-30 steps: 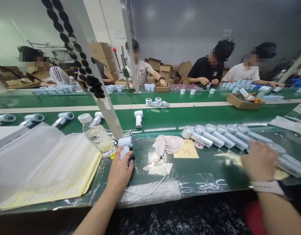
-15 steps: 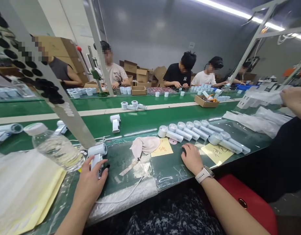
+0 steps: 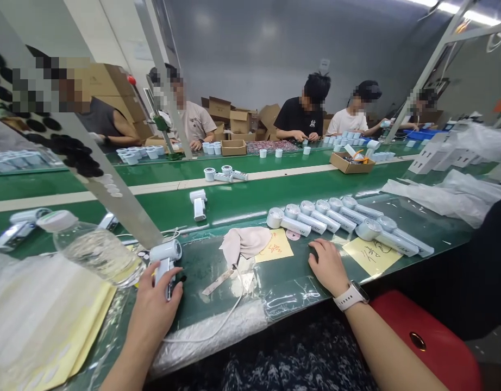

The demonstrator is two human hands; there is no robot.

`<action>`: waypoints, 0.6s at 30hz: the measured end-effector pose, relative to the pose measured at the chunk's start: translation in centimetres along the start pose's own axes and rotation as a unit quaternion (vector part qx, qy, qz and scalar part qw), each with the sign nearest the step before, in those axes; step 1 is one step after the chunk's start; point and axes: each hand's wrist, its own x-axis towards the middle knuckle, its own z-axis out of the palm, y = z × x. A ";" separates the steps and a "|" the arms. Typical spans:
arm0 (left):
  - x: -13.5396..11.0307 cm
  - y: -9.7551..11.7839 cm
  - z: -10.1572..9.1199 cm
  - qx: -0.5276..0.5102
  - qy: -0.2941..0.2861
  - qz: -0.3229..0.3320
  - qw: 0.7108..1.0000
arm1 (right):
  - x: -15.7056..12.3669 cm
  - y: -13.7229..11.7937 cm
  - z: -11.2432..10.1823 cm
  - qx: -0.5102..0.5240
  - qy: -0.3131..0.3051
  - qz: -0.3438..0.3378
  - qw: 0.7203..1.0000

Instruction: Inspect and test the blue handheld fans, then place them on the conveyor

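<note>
My left hand (image 3: pixel 156 301) has its fingers and thumb around the handle of a white handheld fan (image 3: pixel 166 251), which lies on the bench beside the metal post. Part of the handle is hidden beneath the fingers. Lying palm-down on the bench, my right hand (image 3: pixel 329 267) is open and holds nothing. Just beyond it is a row of several plastic-wrapped handheld fans (image 3: pixel 305 224). Two more wrapped fans overlap a yellow note (image 3: pixel 370 258) to its right. Between my hands lie a pale cloth (image 3: pixel 244 243) and another yellow note (image 3: pixel 275 247).
A tilted clear bottle (image 3: pixel 98 252) and stacked yellow-edged sheets (image 3: pixel 50 320) occupy the left side. The slanted metal post (image 3: pixel 124 206) rises there. A green conveyor (image 3: pixel 267 190) carries more fans. Several people work across it. A small carton (image 3: pixel 352 164) and plastic wrap (image 3: pixel 450 193) lie to the right.
The view has shifted slightly, so bench items appear a little farther right. Both hands keep nearly the same places and poses. The neighbour's arm at right has mostly left the view.
</note>
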 end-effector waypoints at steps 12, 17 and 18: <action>-0.2 0.5 -0.3 -0.006 -0.024 -0.022 0.999 | 0.4 0.5 0.0 0.005 -0.003 0.011 1.000; -0.1 0.5 -0.4 -0.019 -0.021 -0.014 0.999 | 0.7 0.4 -0.1 -0.006 -0.016 0.018 1.000; -0.1 0.5 -0.4 -0.022 -0.017 -0.010 1.000 | 0.7 0.3 -0.2 -0.009 -0.019 0.019 1.000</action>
